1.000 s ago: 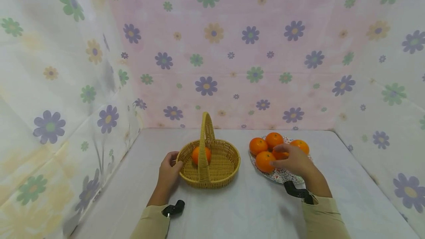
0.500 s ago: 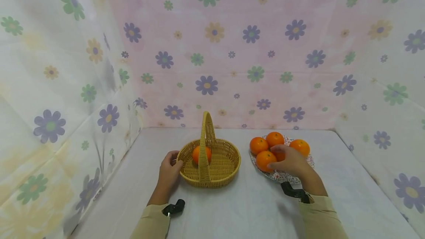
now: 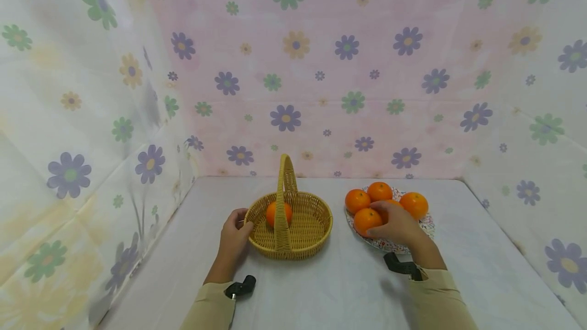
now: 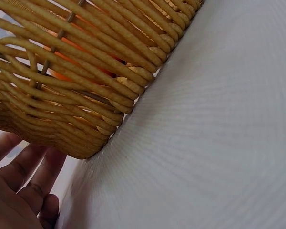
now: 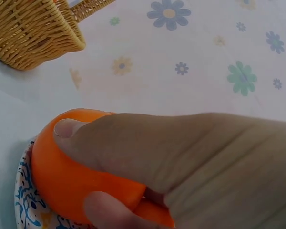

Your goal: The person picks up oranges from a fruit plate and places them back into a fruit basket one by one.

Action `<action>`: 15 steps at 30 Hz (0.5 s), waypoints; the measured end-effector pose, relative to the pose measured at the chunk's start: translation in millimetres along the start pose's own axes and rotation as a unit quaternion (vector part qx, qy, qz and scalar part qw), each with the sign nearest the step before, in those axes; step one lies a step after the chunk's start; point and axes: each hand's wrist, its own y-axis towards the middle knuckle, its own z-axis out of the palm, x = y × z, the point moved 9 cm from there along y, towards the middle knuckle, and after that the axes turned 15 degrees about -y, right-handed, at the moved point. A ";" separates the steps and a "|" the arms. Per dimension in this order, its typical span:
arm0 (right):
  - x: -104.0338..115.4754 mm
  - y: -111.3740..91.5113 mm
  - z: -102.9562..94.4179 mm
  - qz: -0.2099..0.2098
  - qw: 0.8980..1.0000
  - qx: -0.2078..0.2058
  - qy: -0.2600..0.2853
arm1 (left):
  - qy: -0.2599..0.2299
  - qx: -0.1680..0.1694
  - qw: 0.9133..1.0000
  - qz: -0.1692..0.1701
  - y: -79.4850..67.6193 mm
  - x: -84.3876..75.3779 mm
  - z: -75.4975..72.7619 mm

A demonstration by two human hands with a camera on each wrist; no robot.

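My left hand (image 3: 234,236) is at the left end of a yellow wicker basket (image 3: 309,253) with a tall arched handle. In the left wrist view its fingers (image 4: 44,174) lie nearly straight against the woven outer wall. One orange (image 3: 271,214) is inside the basket, partly behind the handle. My right hand (image 3: 398,224) is over a patterned plate (image 3: 428,225), holding the front-left orange (image 3: 365,223). The right wrist view shows the thumb on one side of this orange (image 5: 62,176) and a fingertip on the other.
Several more oranges share the plate: one at the left (image 3: 356,201), one at the back (image 3: 379,192) and one at the right (image 3: 415,205), with another partly hidden by my hand. A white cloth (image 3: 321,294) covers the table. Flowered fabric walls (image 3: 321,65) enclose the back and sides.
My right hand has moved slightly left and closed in around the front-left orange, uncovering more of the right-hand orange. The left hand and basket have stayed in place.
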 end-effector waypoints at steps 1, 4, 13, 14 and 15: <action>0.5 0.6 0.7 -0.002 1.000 0.000 -0.002 | -0.001 0.000 1.000 0.000 -0.2 -0.4 0.2; 0.8 1.3 2.5 0.000 1.000 0.002 -0.003 | -0.001 0.001 1.000 -0.001 -0.2 -0.3 0.4; 3.0 1.0 4.1 0.007 1.000 -0.002 -0.004 | -0.003 0.001 1.000 -0.003 -0.3 0.0 0.4; 3.2 1.1 4.2 0.007 1.000 -0.003 -0.005 | -0.002 0.001 1.000 -0.003 -0.1 0.4 0.4; 3.3 1.2 4.3 0.007 1.000 -0.004 -0.006 | -0.002 0.000 1.000 -0.003 -0.1 0.5 0.3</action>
